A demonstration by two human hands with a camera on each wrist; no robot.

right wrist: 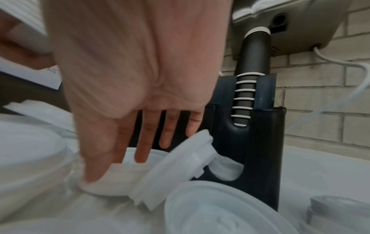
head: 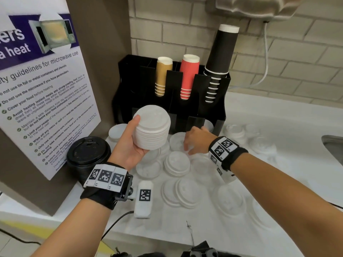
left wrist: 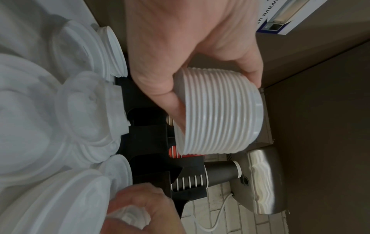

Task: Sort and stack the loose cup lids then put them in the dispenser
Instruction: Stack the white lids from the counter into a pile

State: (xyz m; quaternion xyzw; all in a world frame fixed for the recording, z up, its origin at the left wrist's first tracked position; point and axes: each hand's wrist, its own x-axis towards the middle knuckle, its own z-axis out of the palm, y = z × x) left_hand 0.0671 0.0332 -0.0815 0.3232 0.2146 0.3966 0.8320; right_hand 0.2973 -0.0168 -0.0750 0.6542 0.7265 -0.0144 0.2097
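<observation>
My left hand [head: 134, 143] grips a tall stack of white lids [head: 152, 131], lifted above the counter in front of the black dispenser [head: 198, 89]. The left wrist view shows the stack [left wrist: 218, 110] between thumb and fingers [left wrist: 158, 76]. My right hand [head: 194, 141] reaches down to the loose white lids [head: 177, 163] on the counter below the dispenser's lower slots. In the right wrist view its thumb [right wrist: 96, 166] and fingers pinch a white lid [right wrist: 118, 182]. A small tilted pile of lids [right wrist: 176, 171] leans against that lid.
The dispenser holds tan [head: 162, 78], red [head: 188, 76] and black cups [head: 219, 60]. A stack of black lids [head: 87, 154] stands at the left by a poster board [head: 42, 93]. More white lids [head: 230, 201] lie over the white counter. A sink [head: 334, 147] is at the right.
</observation>
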